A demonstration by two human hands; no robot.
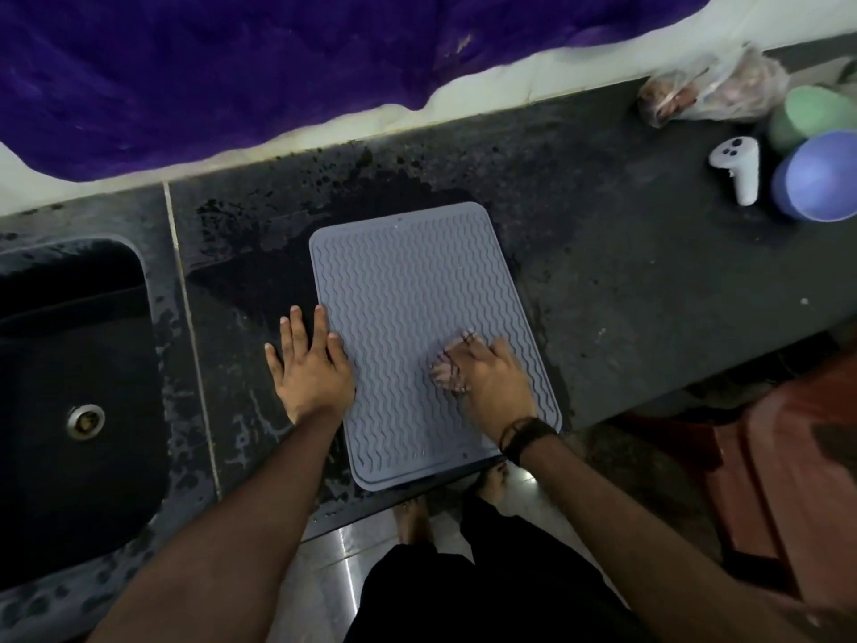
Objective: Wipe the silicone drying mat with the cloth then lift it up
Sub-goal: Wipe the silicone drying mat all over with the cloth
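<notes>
A person stands at a dark, water-spotted stone kitchen counter (626, 252), both bare forearms reaching over a grey rectangular silicone drying mat (417, 290) with wavy raised ridges, which lies flat near the counter's front edge, its near corner slightly overhanging. The right hand (494, 380), a dark band at its wrist, is pressed down on the lower right part of the mat and closed over a small pale, patterned cloth (447, 366), bunched up and showing from under the fingers on the hand's left side; the cloth is blurred. The left hand (313, 368) lies flat and spread, holding nothing, palm down on the counter at the mat's left edge, with the thumb and forefinger resting on the mat's rim. To the left, a black sink (69, 387) with a metal drain is set into the counter. At the far right of the counter, well apart from the mat, stand a blue round plastic cup (818, 176) and a green one (809, 116) just behind it, a white handheld controller (739, 167) beside them, and a crumpled clear plastic bag (714, 88) against the wall. A purple fabric (278, 62) hangs over the pale wall behind the counter. Bare feet show on the glossy tiled floor below.
</notes>
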